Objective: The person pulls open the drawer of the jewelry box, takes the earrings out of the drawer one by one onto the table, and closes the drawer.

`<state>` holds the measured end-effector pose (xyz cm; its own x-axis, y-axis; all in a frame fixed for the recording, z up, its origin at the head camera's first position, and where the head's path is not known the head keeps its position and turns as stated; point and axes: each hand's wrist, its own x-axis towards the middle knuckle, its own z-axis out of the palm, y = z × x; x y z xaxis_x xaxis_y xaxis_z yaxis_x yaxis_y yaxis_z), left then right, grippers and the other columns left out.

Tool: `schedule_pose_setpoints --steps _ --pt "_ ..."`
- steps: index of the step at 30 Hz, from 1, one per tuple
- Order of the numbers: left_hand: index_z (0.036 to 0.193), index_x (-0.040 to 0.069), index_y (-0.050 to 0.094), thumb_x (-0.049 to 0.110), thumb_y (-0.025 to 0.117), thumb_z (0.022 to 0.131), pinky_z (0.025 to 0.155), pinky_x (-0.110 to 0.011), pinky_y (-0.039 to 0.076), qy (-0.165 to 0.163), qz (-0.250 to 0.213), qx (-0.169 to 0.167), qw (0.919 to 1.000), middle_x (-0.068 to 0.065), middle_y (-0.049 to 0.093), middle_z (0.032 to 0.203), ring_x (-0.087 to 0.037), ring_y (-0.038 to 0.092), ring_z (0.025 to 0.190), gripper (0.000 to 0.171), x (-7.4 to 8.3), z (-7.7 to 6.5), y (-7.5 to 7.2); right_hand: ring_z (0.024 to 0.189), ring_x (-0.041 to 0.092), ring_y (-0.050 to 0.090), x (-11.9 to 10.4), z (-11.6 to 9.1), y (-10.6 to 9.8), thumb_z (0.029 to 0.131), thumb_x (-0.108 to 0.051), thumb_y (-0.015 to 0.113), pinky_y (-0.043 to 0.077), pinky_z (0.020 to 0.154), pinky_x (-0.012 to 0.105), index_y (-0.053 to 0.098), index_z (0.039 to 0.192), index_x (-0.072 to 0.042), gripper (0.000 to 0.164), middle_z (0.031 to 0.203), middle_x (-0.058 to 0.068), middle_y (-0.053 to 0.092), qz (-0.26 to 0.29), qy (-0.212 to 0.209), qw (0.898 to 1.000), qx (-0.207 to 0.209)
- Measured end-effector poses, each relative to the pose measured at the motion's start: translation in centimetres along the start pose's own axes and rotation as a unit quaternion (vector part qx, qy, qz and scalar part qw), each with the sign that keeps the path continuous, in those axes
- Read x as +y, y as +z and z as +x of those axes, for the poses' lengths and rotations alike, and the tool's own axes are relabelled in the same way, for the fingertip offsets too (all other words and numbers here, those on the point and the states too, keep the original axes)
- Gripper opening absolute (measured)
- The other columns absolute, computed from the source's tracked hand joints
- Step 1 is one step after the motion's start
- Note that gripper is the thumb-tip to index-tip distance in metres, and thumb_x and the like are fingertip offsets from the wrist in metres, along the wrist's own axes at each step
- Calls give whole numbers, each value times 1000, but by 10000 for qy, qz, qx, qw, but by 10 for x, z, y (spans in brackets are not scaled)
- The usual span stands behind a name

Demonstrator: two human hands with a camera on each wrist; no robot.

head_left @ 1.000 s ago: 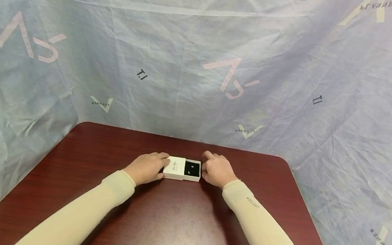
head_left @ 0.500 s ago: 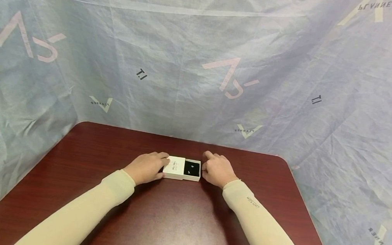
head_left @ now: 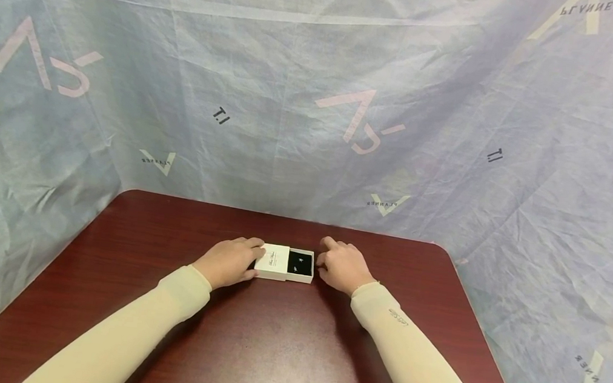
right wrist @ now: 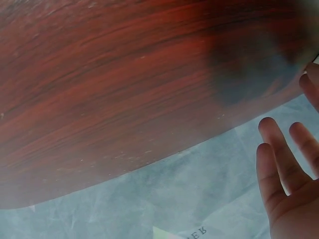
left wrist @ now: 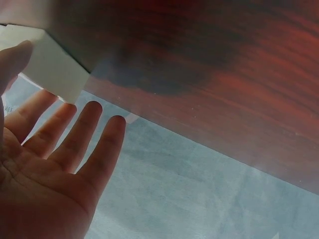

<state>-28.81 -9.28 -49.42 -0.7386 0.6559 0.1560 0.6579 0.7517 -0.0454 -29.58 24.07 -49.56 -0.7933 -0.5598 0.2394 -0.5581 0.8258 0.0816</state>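
Observation:
A small white slide-out box (head_left: 274, 259) with dark printing lies on the table, its drawer (head_left: 299, 279) pulled partway out to the right. Inside the drawer is a black pad (head_left: 306, 269) bearing two tiny silvery star-like pieces, perhaps ear studs. My left hand (head_left: 228, 262) grips the sleeve's left end; in the left wrist view the thumb and fingers are on different sides of the white box (left wrist: 56, 64). Just right of the drawer's end, my right hand (head_left: 343, 266) has loosely bent fingers and holds nothing. Its fingers (right wrist: 283, 154) are spread in the right wrist view.
The dark red wood-grain table (head_left: 277, 341) has rounded far corners. Behind it and at both sides hangs a grey printed cloth (head_left: 267, 139), close along the table's edges. Pale sleeves (head_left: 119, 327) cover both forearms.
My right hand has shifted slightly right, away from the drawer's end, and its fingers have loosened. The left hand and the box stay where they were.

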Motion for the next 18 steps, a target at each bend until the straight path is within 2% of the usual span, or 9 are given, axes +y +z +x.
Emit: schedule_pose_setpoints --steps 12,18 --pt "143 10 81 33 93 104 101 -49 72 11 -6 -19 10000 -13 74 159 -36 81 129 47 1 -1 -3 110 38 83 3 -3 -5 96 -27 96 67 101 55 93 118 -23 22 144 13 76 22 261 9993 -257" --pt "144 9 81 32 93 104 102 -49 72 4 -60 25 10000 -13 74 159 -36 81 129 48 2 0 -3 102 34 82 7 -3 -2 96 -30 96 66 97 52 89 126 -20 32 130 8 76 -137 359 9989 -254"
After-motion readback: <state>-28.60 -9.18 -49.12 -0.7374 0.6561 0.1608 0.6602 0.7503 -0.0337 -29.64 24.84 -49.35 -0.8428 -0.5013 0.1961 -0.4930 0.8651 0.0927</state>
